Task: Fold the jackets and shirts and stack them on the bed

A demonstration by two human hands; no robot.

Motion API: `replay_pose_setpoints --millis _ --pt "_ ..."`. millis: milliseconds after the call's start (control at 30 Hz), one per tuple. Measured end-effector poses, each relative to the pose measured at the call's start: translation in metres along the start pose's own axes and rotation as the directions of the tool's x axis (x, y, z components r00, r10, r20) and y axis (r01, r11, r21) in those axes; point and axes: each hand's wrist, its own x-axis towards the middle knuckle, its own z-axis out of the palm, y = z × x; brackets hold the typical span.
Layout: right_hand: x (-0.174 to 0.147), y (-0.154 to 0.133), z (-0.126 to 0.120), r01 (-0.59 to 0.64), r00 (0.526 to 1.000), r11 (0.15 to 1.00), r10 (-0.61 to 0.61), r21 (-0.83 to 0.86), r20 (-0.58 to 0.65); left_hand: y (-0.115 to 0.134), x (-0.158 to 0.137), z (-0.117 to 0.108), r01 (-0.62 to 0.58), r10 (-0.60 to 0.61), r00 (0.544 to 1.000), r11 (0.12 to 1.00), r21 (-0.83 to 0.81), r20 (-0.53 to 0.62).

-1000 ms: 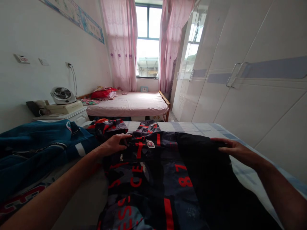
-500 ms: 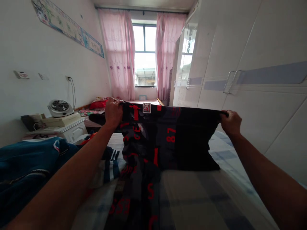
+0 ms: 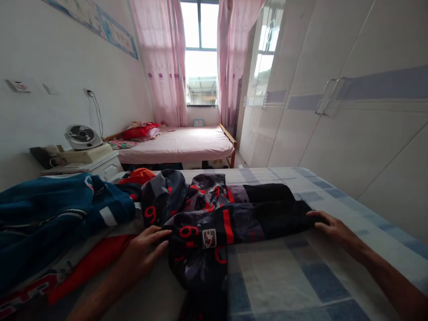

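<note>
A black-and-grey printed top (image 3: 245,218) with red figures and a small square badge lies spread across the bed, partly bunched at its left end. My left hand (image 3: 147,247) pinches its near edge at the left, beside the badge. At the right end, my right hand (image 3: 331,227) has its fingers closed on the plain black corner. Part of the top hangs down towards me between my arms. To the left of it lies a pile with a blue jacket (image 3: 63,200) and a red-orange garment (image 3: 96,263).
A blue-and-white checked sheet (image 3: 287,272) covers the bed. Beyond stands a second bed (image 3: 187,145) with pink bedding. A fan (image 3: 83,136) sits on a cabinet (image 3: 107,167) at the left. White wardrobes (image 3: 351,147) line the right side.
Both hands have come down with the top, which was held up stretched between them and now rests on the bed. The view has tilted downwards.
</note>
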Motion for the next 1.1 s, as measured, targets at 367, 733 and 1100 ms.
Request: replay_pose_setpoints --millis 367,733,1100 --pt "-0.002 0.000 -0.022 -0.196 0.968 0.972 0.212 0.128 -0.132 0.032 -0.013 -0.010 0.038 -0.025 0.986 0.996 -0.079 0.162" --pt "0.028 -0.056 0.013 0.063 0.986 0.906 -0.120 -0.418 -0.113 0.058 0.041 -0.031 0.002 -0.071 0.978 0.945 0.328 0.196" --pt "0.097 -0.211 0.165 0.309 0.919 0.923 -0.228 -0.230 0.321 0.014 0.185 0.038 -0.191 -0.015 0.945 0.786 0.588 0.327"
